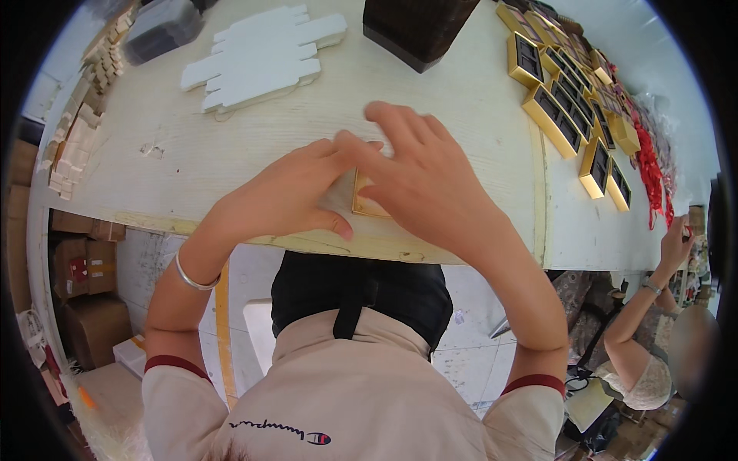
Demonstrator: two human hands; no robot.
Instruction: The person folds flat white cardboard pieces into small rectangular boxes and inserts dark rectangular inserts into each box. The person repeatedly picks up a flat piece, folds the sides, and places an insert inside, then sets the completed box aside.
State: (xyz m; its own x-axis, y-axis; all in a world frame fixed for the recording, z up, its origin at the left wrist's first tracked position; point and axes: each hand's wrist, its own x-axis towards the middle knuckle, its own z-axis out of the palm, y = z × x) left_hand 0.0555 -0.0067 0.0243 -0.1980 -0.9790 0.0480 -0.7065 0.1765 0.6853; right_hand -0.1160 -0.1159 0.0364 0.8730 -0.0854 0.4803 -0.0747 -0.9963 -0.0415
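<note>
hands, left [288,192] and right [419,173], press spread-fingered on a gold box [363,201], gripping nothing; white die-cut sheets [257,54] beyond.

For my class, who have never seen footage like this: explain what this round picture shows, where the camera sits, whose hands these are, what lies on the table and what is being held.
The camera sits on a person's head and looks down through a fisheye lens, so straight edges bend. Both forearms rising from the lower edge are the wearer's own. The left hand and right hand press together on a small gold-edged box near the front edge of a pale wooden table; the hands cover most of it. Further back lie flat white card cut-outs, a dark box, and rows of gold boxes on the right. Stacked pale pieces line the left edge. At the far right another person's arm is raised.
</note>
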